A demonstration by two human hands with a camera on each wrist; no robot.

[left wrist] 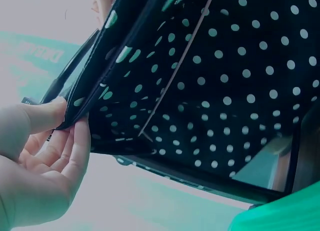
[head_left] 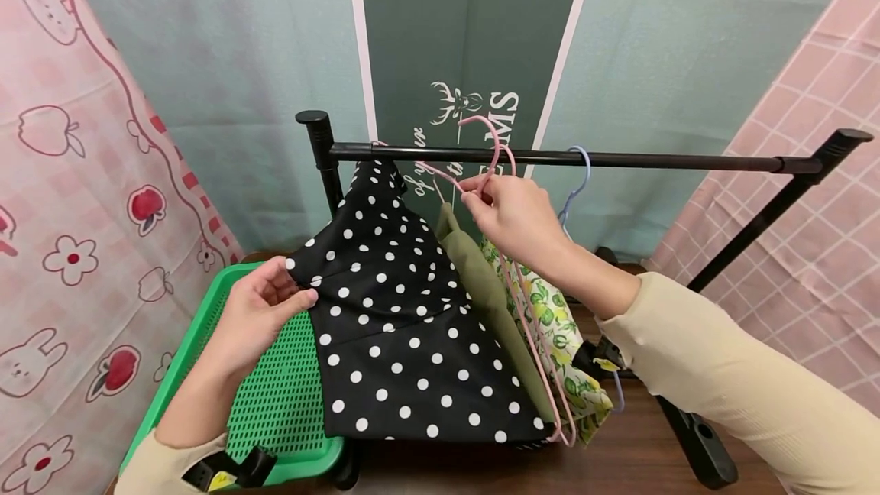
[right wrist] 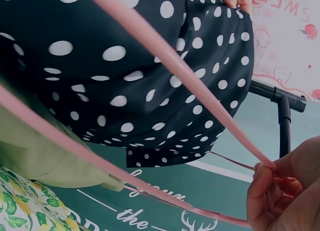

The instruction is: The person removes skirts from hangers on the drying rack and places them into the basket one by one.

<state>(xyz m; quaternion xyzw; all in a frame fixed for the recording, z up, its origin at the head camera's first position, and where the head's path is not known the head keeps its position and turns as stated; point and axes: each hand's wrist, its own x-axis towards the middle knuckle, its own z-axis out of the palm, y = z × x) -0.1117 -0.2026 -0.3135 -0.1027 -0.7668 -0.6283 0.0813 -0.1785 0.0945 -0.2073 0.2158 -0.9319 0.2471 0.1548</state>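
In the head view, a black garment with white polka dots (head_left: 406, 342) hangs below the rail's left end. My left hand (head_left: 257, 312) pinches its left edge between thumb and fingers; the left wrist view shows that hand (left wrist: 45, 161) gripping the hem, with a thin hanger bar (left wrist: 175, 71) inside the garment. My right hand (head_left: 519, 216) pinches a pink hanger (head_left: 491, 140) by the neck under its hook. Long pink hanger arms (right wrist: 185, 73) run from the right hand (right wrist: 285, 191) past the dotted fabric in the right wrist view.
A black rail (head_left: 660, 163) crosses the view. Behind the dotted garment hang an olive-green garment (head_left: 481, 281) and a lemon-print garment (head_left: 550, 319), with a blue hanger (head_left: 580, 174) farther right. On the floor at left stands a green perforated basket (head_left: 275, 396). Printed curtains surround the rack.
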